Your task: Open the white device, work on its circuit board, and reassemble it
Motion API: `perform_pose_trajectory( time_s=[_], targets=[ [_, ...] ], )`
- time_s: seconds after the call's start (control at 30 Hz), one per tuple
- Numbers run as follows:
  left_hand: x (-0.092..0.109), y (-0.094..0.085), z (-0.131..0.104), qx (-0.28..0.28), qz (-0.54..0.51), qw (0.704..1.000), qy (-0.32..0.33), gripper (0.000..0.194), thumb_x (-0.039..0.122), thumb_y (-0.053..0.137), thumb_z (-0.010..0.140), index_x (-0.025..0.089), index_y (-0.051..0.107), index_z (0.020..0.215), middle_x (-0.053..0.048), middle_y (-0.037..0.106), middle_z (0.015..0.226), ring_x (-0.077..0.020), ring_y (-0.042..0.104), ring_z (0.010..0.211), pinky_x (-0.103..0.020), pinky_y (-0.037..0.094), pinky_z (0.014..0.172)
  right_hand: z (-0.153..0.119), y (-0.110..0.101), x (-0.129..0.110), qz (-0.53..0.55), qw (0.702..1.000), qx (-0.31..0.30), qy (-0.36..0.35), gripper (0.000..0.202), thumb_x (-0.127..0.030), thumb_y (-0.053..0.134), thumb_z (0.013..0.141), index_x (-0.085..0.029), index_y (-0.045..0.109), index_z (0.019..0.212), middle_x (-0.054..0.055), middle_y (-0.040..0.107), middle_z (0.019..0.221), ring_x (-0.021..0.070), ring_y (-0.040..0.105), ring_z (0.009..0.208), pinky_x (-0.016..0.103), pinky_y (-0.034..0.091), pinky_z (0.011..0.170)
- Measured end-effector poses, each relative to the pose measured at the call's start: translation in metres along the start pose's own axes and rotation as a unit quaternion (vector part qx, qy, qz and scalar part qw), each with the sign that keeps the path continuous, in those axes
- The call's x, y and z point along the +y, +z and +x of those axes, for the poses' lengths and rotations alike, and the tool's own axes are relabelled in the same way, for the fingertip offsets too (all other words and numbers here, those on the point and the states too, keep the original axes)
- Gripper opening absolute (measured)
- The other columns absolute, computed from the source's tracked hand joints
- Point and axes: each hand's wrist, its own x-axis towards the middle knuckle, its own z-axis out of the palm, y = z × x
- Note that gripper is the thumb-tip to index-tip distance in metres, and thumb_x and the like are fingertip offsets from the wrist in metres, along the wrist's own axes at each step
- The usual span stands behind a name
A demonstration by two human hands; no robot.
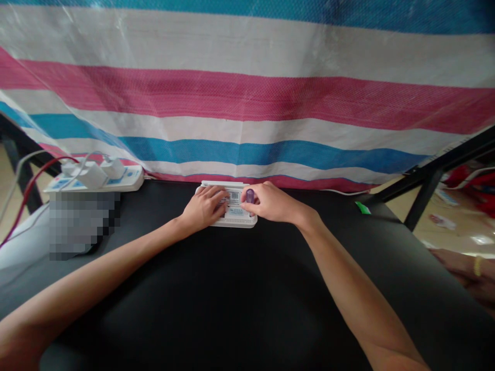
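Observation:
A white plastic box-like device (236, 222), perhaps a router, lies at the back edge of the black table. Its upper face carries printed labels, one with a square code, and rows of small holes. My left hand (204, 207) rests over the device's left part with fingers spread, pressing on it and not wrapped round anything. At the right side of the device, my right hand (270, 202) is closed round a screwdriver (250, 196) with a see-through purple handle standing roughly upright. The screwdriver's tip is hidden behind my fingers.
A white power strip (133, 178) with plugs and cables stands at the back left, above a blurred-out object (77, 221). A small green packet (362, 207) lies at the right. Striped sheeting (240, 93) hangs behind the black table (232, 299). Another person's arm (464, 270) shows at far right.

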Motion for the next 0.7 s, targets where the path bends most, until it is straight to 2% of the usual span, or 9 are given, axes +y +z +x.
perform_pose_trajectory(
  time_s=[0.7],
  targets=[
    [-0.0005,-0.0007,0.0001,0.001,0.013,1.0,0.008,0.027,0.031,0.046,0.1,0.016,0.063,0.114,-0.011,0.067,0.123,-0.028,0.063,0.108,-0.043,0.046,0.091,0.0023,0.0058,0.0051,0.013,1.0,0.004,-0.009,0.008,-0.022,0.065,0.085,-0.016,0.068,0.088,0.002,0.069,0.069,0.0154,0.063,0.065,0.024,0.04,0.064]
  ],
)
